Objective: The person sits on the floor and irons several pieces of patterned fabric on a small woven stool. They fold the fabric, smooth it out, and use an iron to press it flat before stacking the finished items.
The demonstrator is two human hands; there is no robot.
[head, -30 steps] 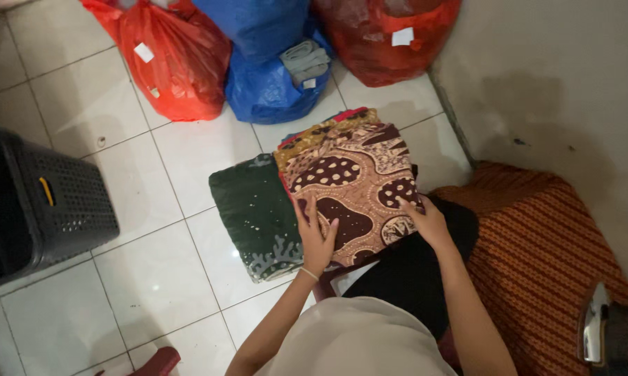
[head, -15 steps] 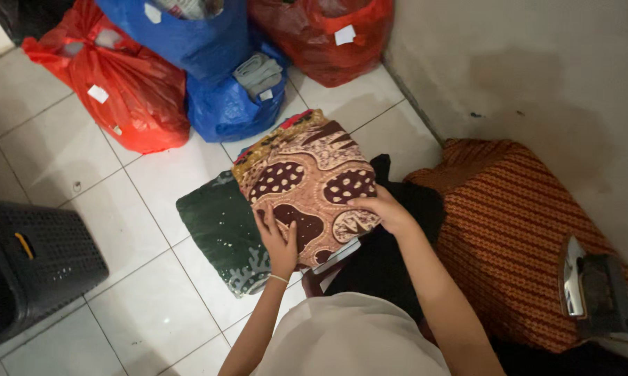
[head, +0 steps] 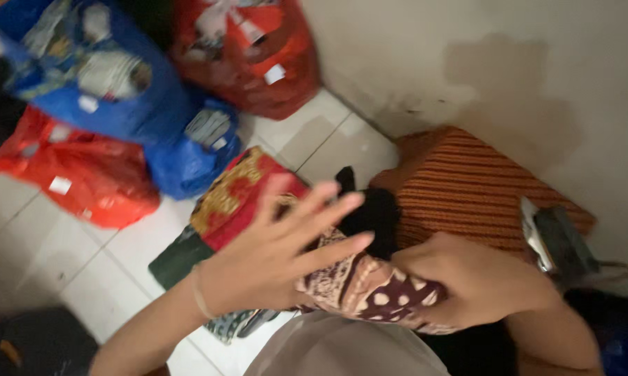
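Head view shows the right hand (head: 477, 282) closed around a brown patterned cloth (head: 369, 289) at five o'clock. At its nine o'clock the left hand (head: 275, 254) hovers, fingers (head: 328, 205) spread wide, holding nothing, above a red cloth (head: 234, 202).

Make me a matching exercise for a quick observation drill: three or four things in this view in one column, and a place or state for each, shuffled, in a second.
Things:
1. left hand
2. right hand
3. striped orange cloth
4. clothes iron

Places or states:
A. lies by the wall, right of the patterned pile
B. open, fingers spread above the pile
C. closed on the brown patterned cloth
D. sits at the striped cloth's right edge

Pairs: 1-B, 2-C, 3-A, 4-D
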